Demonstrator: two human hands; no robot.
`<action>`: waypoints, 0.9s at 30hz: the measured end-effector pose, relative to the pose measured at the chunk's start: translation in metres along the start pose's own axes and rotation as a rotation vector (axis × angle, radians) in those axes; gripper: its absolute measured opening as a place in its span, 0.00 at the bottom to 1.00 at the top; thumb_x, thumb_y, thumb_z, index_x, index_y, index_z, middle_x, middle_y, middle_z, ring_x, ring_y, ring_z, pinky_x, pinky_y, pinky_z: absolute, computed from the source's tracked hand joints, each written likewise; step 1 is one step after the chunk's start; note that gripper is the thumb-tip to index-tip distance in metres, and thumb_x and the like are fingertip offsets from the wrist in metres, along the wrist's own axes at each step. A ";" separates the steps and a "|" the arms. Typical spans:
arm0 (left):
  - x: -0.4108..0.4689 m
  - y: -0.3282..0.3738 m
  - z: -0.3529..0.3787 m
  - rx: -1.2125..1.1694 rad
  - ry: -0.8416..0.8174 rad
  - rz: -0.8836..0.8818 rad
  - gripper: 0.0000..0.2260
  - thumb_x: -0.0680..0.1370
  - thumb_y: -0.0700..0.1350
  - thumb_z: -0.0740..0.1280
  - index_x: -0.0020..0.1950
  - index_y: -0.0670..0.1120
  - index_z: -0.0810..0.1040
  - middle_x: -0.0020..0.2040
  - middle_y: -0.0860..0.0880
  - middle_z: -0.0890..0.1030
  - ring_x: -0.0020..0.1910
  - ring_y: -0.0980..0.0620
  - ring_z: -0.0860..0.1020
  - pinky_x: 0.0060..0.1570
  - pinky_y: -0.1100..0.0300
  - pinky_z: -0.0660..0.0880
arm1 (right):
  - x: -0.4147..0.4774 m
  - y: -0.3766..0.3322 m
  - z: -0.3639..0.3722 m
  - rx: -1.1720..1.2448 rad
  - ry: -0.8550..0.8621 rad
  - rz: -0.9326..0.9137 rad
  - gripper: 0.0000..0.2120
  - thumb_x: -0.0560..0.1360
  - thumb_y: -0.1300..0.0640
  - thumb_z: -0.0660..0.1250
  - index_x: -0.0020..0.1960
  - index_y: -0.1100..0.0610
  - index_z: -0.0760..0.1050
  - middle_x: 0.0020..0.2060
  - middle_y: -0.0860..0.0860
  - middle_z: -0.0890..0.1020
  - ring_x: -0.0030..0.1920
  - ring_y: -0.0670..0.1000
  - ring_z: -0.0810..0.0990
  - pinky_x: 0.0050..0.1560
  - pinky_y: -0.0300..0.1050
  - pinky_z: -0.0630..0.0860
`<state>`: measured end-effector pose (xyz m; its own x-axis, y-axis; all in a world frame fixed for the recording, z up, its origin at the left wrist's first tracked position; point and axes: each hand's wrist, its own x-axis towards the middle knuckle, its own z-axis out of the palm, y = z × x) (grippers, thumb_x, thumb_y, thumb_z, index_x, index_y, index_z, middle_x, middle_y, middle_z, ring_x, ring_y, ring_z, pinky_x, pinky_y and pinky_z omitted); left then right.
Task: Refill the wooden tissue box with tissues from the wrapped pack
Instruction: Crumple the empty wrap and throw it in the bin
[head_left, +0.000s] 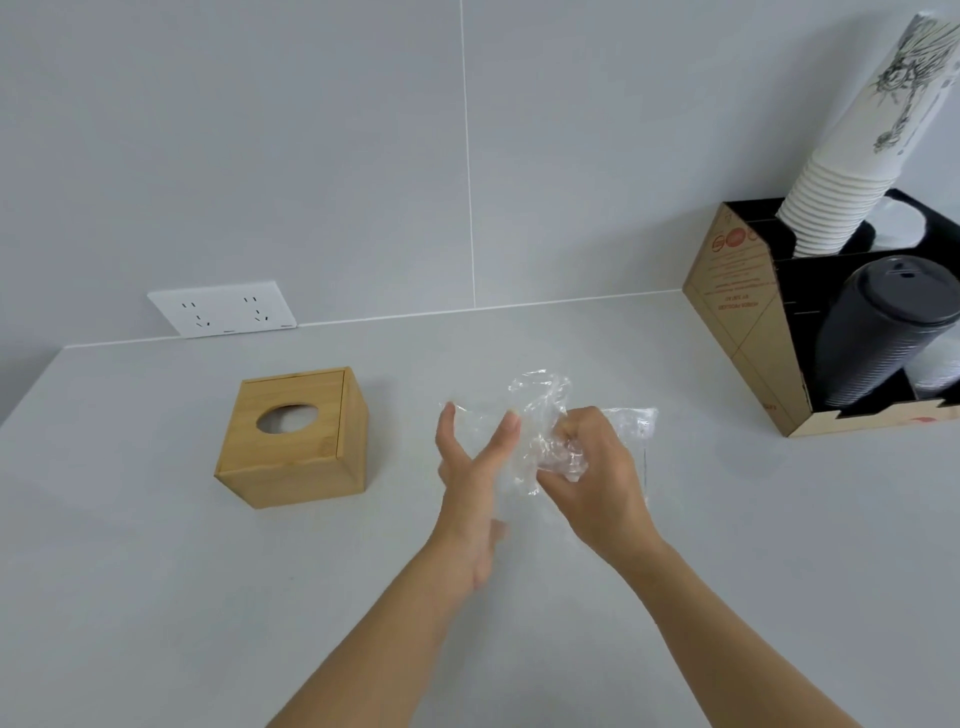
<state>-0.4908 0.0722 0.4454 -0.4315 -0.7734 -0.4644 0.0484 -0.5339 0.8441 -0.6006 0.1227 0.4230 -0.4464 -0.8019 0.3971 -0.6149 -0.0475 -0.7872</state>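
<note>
Left hand (467, 493): we see its fingers straight and spread, grasping nothing, right of the wooden tissue box (296, 441).
Right hand (597, 478): clenched round the clear plastic wrap (540, 400), farther right of the box.
Wrap: crumpled; we cannot tell whether it holds tissues.
Box: upright on the counter (156, 597), oval slot on top.

Grey tiled wall (311, 130) with socket (223, 307) above pale counter (156, 597).

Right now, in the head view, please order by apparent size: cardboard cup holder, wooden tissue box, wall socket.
cardboard cup holder
wooden tissue box
wall socket, which sits farther away, so real size is unsure
</note>
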 end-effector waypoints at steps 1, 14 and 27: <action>-0.001 0.000 -0.002 -0.075 -0.099 -0.056 0.39 0.57 0.68 0.72 0.63 0.76 0.56 0.62 0.64 0.72 0.55 0.57 0.76 0.62 0.38 0.67 | -0.005 -0.003 0.002 0.003 0.002 -0.058 0.17 0.61 0.74 0.66 0.41 0.56 0.67 0.38 0.48 0.70 0.38 0.41 0.66 0.41 0.25 0.66; -0.013 -0.007 -0.024 -0.296 -0.153 -0.034 0.11 0.64 0.46 0.69 0.43 0.43 0.76 0.37 0.44 0.78 0.34 0.45 0.78 0.34 0.56 0.71 | -0.050 -0.044 -0.015 0.068 -0.115 0.000 0.26 0.67 0.37 0.64 0.64 0.37 0.62 0.62 0.35 0.68 0.66 0.34 0.61 0.66 0.37 0.53; -0.113 -0.055 -0.024 0.021 -0.328 -0.120 0.26 0.65 0.55 0.69 0.59 0.44 0.78 0.50 0.44 0.83 0.49 0.45 0.82 0.40 0.56 0.76 | -0.156 -0.095 -0.034 0.481 -0.045 0.531 0.37 0.58 0.33 0.69 0.65 0.41 0.67 0.62 0.43 0.73 0.63 0.43 0.73 0.63 0.46 0.72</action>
<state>-0.4236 0.1804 0.4451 -0.6994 -0.5530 -0.4528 -0.0372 -0.6044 0.7958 -0.4943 0.2725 0.4522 -0.5722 -0.8129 -0.1087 0.0368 0.1070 -0.9936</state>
